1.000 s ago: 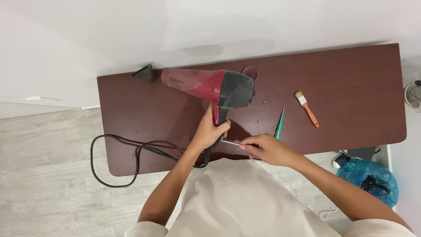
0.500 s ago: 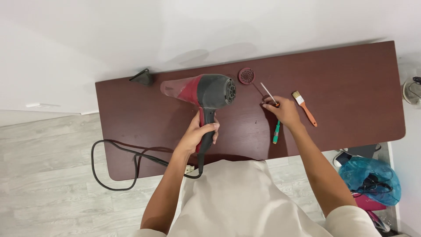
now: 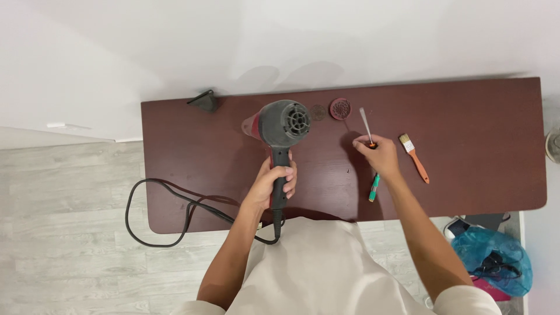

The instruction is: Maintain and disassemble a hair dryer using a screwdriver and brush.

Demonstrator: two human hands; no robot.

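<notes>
My left hand (image 3: pixel 275 182) grips the dark handle of a red and grey hair dryer (image 3: pixel 284 123), held upright over the brown table (image 3: pixel 478 116) with its round rear grille facing up at me. To the right of the dryer, my right hand (image 3: pixel 380 154) is closed on a slim metal tool (image 3: pixel 365 122) with an orange collar, its shaft pointing away from me. A round red filter cap (image 3: pixel 340 108) and a thin dark mesh disc (image 3: pixel 318 112) lie just beyond, near the table's far edge. A green-handled screwdriver (image 3: pixel 373 188) lies below my right hand.
A small brush with an orange handle (image 3: pixel 415 158) lies right of my right hand. A black nozzle (image 3: pixel 204 101) sits at the table's far left corner. The dryer's black cord (image 3: pixel 175 210) loops off the near edge onto the floor. A blue bag (image 3: pixel 493 262) stands at the lower right.
The dryer has been turned from lying on its side to rear grille up. My right hand has moved with the metal tool from the table's near edge to the right of the dryer.
</notes>
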